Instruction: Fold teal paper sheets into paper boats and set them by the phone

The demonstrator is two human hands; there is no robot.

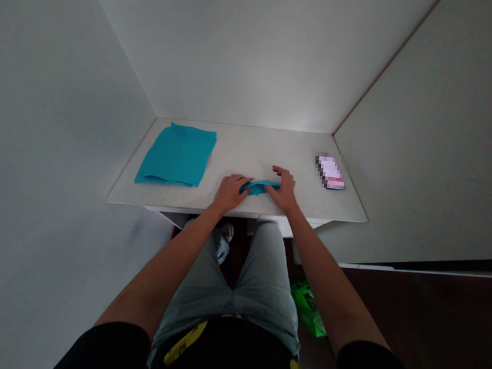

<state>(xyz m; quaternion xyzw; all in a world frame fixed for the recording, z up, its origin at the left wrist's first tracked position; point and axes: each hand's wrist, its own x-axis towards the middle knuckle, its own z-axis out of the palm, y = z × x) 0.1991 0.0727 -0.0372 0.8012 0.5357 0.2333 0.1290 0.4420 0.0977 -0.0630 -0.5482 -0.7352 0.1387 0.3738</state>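
A small folded strip of turquoise cloth (258, 188) lies near the front edge of the white tabletop. At its left end, my left hand (229, 192) has its thumb and fingers closed on the fabric. My right hand (286, 192) holds the right end, its thumb against the cloth and a finger stretched out beyond it. Parts of both ends are covered by my fingers. To the left lies a larger turquoise cloth (178, 154), roughly square, flat and folded over, apart from both hands.
A phone with a lit, blurred screen (331, 171) lies at the right of the tabletop (250, 146). Walls close in the table at the back and both sides. A green plastic bag (309, 310) is on the dark floor, below right.
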